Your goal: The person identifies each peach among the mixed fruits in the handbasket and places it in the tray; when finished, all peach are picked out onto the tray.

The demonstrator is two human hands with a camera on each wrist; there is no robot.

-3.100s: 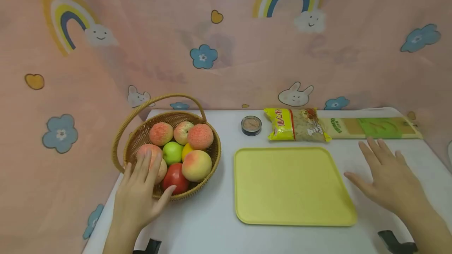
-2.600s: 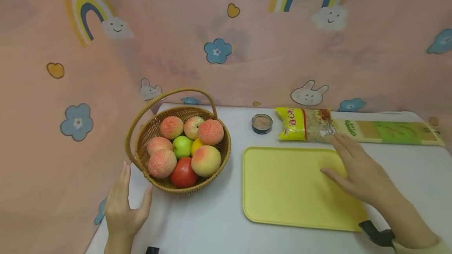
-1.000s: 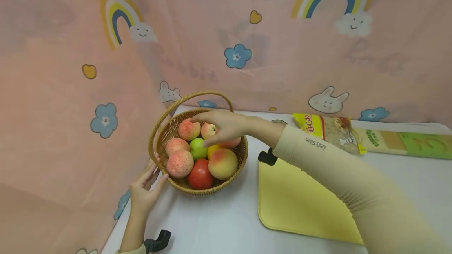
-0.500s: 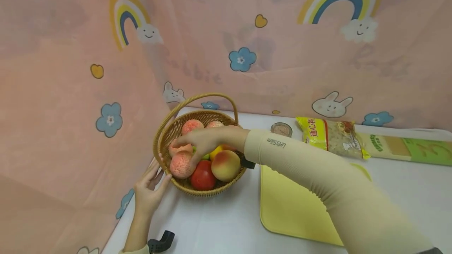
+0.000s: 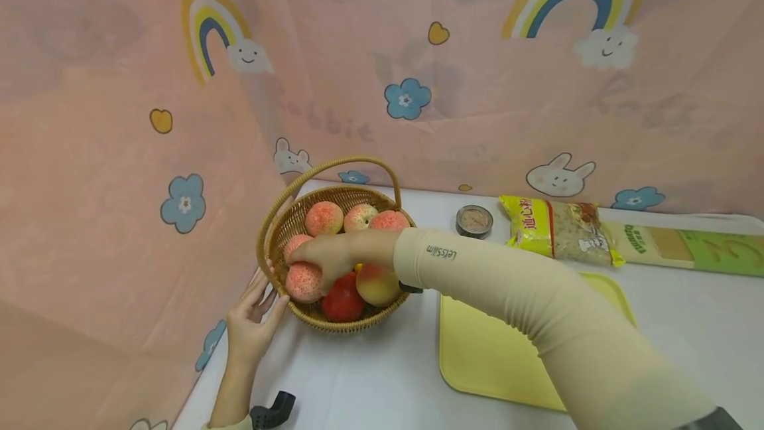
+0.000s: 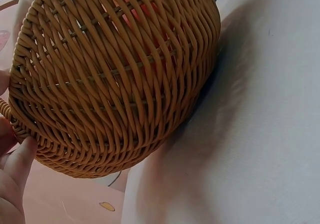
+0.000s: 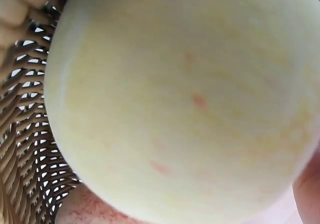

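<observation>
A woven basket (image 5: 352, 327) full of fruit stands at the left of the table. My left hand (image 5: 249, 327) holds its left rim near the handle's base; in the left wrist view the thumb (image 6: 22, 156) presses the wicker. My right hand (image 5: 328, 254) reaches in from the right, fingers and thumb curled round a speckled pink peach (image 5: 304, 283) at the front left. Beside it lie a red fruit (image 5: 343, 298) and a yellow-red peach (image 5: 377, 285). More pink fruits (image 5: 324, 218) sit behind. The green fruit is hidden under my right hand. A pale yellow fruit (image 7: 185, 104) fills the right wrist view.
A yellow tray (image 5: 477, 350) lies right of the basket, partly under my right sleeve. Behind are a small round tin (image 5: 474, 221), a yellow-ended pasta bag (image 5: 561, 231) and a long flat green-and-tan packet (image 5: 686, 247). The tall basket handle (image 5: 334, 163) arches over the back.
My right hand has crossed from the right side into the basket, over the back fruits, then down onto the front-left peach. My left hand has moved from above the fruit to the rim.
</observation>
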